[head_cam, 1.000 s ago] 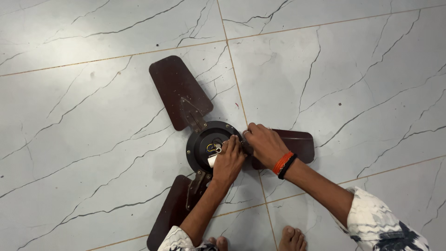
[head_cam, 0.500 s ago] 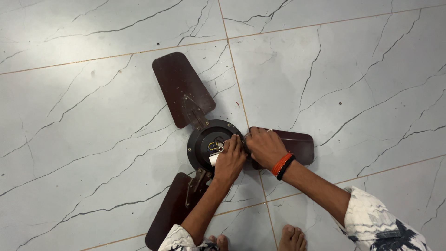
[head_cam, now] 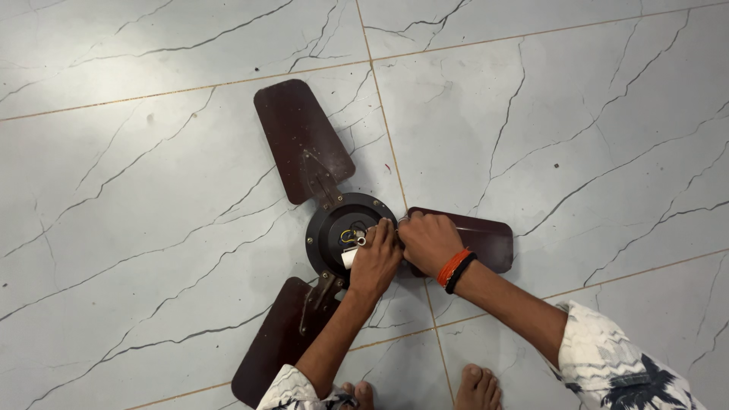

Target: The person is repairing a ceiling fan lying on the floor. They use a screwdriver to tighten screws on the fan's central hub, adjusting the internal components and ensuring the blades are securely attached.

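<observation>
Little has shifted since the earlier frames: on the tiled floor [head_cam: 152, 175] a three-bladed fan [head_cam: 304, 140] lies flat, left hand [head_cam: 375, 262] and right hand [head_cam: 427, 240] both curled narrowly at its motor hub [head_cam: 334, 228], working the centre fitting, which seems to call for fine fingertip turning.

Ceiling fan [head_cam: 345, 228] lying flat on pale marble-patterned floor tiles [head_cam: 152, 190]. Three dark brown blades [head_cam: 300, 137] spread from the black round motor hub [head_cam: 328, 228]. Left hand [head_cam: 374, 262] rests on the hub's near-right edge, fingers [head_cam: 382, 231] curled beside a small white part and wires. Right hand [head_cam: 427, 239], orange and black wristbands, touches the hub's right side, over the right blade. Bare toes [head_cam: 478, 387] below the hub.
</observation>
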